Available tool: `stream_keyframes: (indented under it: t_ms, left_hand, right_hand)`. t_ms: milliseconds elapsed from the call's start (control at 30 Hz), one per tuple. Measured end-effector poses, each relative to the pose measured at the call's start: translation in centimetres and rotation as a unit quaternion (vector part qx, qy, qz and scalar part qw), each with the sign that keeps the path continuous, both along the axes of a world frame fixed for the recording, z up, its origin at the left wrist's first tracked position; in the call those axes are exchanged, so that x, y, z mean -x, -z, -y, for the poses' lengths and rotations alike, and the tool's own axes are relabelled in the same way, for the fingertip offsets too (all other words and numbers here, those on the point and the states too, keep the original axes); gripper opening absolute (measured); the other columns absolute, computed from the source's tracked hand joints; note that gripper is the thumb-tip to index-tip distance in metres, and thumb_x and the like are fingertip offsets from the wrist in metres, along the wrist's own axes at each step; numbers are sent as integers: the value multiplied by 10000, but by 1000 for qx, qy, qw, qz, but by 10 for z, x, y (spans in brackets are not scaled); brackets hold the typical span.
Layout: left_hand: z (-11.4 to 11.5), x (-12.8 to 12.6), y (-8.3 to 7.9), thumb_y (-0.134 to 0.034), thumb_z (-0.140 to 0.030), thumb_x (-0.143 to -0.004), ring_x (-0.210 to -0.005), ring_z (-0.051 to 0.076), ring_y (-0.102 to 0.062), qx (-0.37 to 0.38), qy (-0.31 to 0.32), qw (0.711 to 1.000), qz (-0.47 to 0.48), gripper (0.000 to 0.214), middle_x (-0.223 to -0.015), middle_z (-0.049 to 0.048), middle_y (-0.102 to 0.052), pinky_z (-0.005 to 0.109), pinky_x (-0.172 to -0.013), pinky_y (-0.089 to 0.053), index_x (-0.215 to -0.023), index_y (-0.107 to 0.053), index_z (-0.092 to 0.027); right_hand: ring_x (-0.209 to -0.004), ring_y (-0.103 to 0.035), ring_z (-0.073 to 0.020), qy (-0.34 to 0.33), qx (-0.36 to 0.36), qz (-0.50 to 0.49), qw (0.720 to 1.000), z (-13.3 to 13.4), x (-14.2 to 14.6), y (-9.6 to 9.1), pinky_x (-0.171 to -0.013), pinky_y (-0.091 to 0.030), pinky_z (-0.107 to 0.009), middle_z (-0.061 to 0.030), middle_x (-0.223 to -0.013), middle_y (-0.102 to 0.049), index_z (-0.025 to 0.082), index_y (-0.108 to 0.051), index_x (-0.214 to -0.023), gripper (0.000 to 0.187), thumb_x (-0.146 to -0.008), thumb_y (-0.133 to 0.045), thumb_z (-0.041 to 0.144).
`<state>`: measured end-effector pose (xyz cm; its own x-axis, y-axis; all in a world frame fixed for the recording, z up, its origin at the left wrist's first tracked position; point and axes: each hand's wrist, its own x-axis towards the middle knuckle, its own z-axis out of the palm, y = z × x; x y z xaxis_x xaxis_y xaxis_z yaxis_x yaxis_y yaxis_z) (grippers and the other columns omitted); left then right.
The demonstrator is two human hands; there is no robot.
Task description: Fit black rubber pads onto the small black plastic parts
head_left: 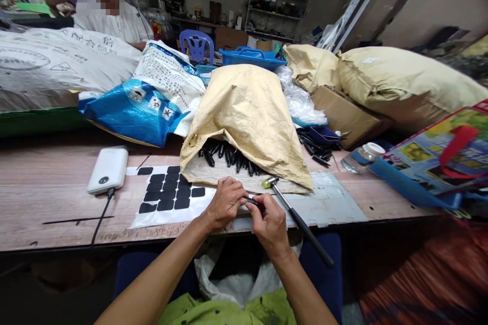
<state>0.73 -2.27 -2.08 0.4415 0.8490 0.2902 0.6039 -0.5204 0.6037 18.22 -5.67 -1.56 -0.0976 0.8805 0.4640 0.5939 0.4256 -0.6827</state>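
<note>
Close to the table's front edge, my left hand (224,203) and my right hand (271,223) meet with fingers pinched. Between them is a slim black pen-like piece (251,200), mostly covered by the fingertips, so its exact kind is unclear. Just beyond the hands lies the open mouth of a tan woven sack (247,106), with several similar black pieces (229,154) showing inside. A small hammer (297,218) with a yellow-tipped head and a dark handle rests right of my right hand, its handle jutting over the edge.
Left of the sack are a white sheet of black stickers (168,190) and a white power bank (109,170) with a cable. A blue-and-white bag (152,91), more black pieces (314,147), a jar (362,157) and a colourful bag (430,157) stand around. Another person (114,25) sits back left.
</note>
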Motion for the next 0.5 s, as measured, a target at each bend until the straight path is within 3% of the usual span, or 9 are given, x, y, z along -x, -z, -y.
stream_keyframes:
  t_ms: [133,300,500]
  left_hand:
    - [2,-1,-3,-506,-270,-982,-1032,236,-505,0,-15,1000,20,194,-972,36,-669,432,-969,-302,-1000,-694,-229]
    - [4,-1,-7,-558,-266,-955,-1049,243,-511,2,-21,999,48,144,-999,41,-685,421,-976,-312,-998,-689,-226]
    - [4,0,-6,-650,-276,-910,-1036,243,-509,-4,-18,998,67,106,-962,30,-671,405,-965,-317,-994,-696,-233]
  right_hand:
    - [-826,-647,-188,-35,43,-61,997,-2,-7,-2,-755,-529,-303,-47,-932,-688,199,-657,-1034,146,-927,-651,299]
    - [-868,-664,-188,-50,107,-161,980,-3,-12,10,-789,-562,-320,-62,-1041,-693,208,-615,-1212,352,-883,-705,295]
    - [-876,-659,-184,-79,159,-236,956,-3,-13,15,-785,-560,-301,-54,-1018,-690,210,-639,-1158,325,-867,-733,320]
